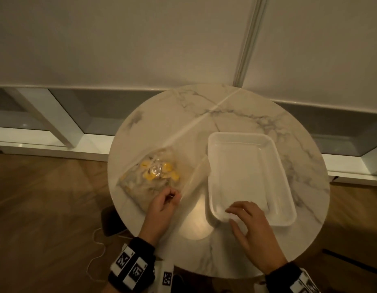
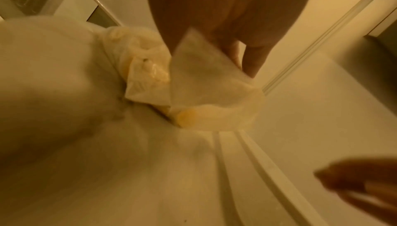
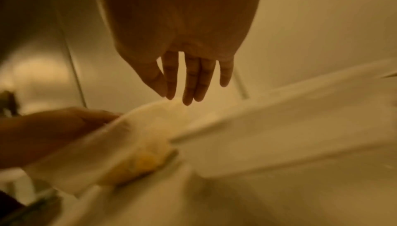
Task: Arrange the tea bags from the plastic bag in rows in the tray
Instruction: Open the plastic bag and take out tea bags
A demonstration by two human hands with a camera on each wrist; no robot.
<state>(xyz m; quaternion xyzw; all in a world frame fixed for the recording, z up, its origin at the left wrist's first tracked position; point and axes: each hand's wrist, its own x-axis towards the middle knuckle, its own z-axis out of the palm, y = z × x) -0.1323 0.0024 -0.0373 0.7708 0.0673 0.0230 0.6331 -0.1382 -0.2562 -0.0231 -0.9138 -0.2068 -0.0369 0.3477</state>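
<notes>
— How many trays?
— One white rectangular plastic tray (image 1: pixel 249 178), on one round marble-patterned table (image 1: pixel 246 115).
— And bags?
— One clear plastic bag (image 1: pixel 153 178). The yellow-tagged tea bags (image 1: pixel 160 173) inside are bunched together; about five yellow tags show, but the full number cannot be told.
— Hands?
— Two: one left hand (image 1: pixel 162 206), one right hand (image 1: pixel 253 233), each with a black wristband.

No legible text appeared; the wristbands (image 1: pixel 131 265) bore only black-and-white coded marker squares, without readable letters or numbers.
</notes>
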